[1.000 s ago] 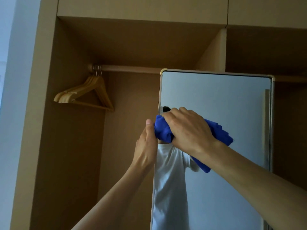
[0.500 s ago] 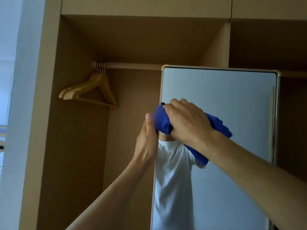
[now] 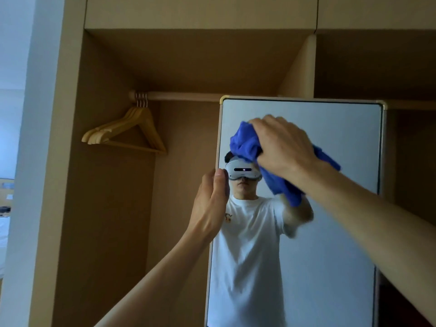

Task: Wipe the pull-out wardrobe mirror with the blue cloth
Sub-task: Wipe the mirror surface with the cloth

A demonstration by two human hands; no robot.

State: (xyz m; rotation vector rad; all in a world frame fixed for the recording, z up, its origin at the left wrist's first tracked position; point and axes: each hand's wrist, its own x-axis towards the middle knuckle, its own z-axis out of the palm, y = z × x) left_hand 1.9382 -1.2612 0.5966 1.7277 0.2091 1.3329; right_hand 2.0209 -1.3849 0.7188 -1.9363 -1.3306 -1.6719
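The pull-out mirror stands upright in a pale gold frame, pulled out from the wardrobe. My right hand grips a bunched blue cloth and presses it against the upper left part of the glass. One end of the cloth hangs below my wrist. My left hand holds the mirror's left frame edge, thumb on the front. The glass reflects a person in a white T-shirt wearing a headset.
The open wardrobe has a wooden rail across its top. Several wooden hangers hang at the rail's left end. A divider panel stands behind the mirror. A white wall lies to the left.
My right hand has moved the cloth up and to the right across the glass. My left hand stays on the frame edge. The view has tilted upward a little.
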